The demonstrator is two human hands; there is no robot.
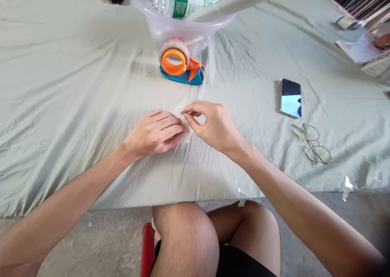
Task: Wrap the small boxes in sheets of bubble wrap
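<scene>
Clear plastic piece: thin, crinkled and see-through (185, 136), lying on the tabletop (76, 74) a little in from the middle of its near edge, partly hidden under fingers.
Left hand: laid palm down (157, 133), its fingers curved over the plastic and touching it; how tightly this grip is closed I cannot tell, as the palm is hidden.
Right hand: raised just beside the plastic (213, 124), thumb and forefinger tips brought together, leaving a rounded gap behind them; whether this pinched grip holds a film edge I cannot tell.
Tape dispenser: hard, glossy, blue base with an orange ring-shaped hub and a roll of tape (183, 77), beyond the hands, just in front of the tub.
Tub: translucent, lilac-tinted plastic with a rounded rim (155, 27), toward the far edge.
Tub contents: a ribbed clear bottle with a green label (182, 1) and a long pale tube (234, 3) slanting over the rim.
Phone: flat, glass-faced, reflective (291, 98), right of the hands.
Glasses: thin wire frame, rounded lenses (311, 133), between phone and near edge.
Cloth: pale, wrinkled, draped over the near edge, with shiny clear scraps (347, 187) stuck there.
</scene>
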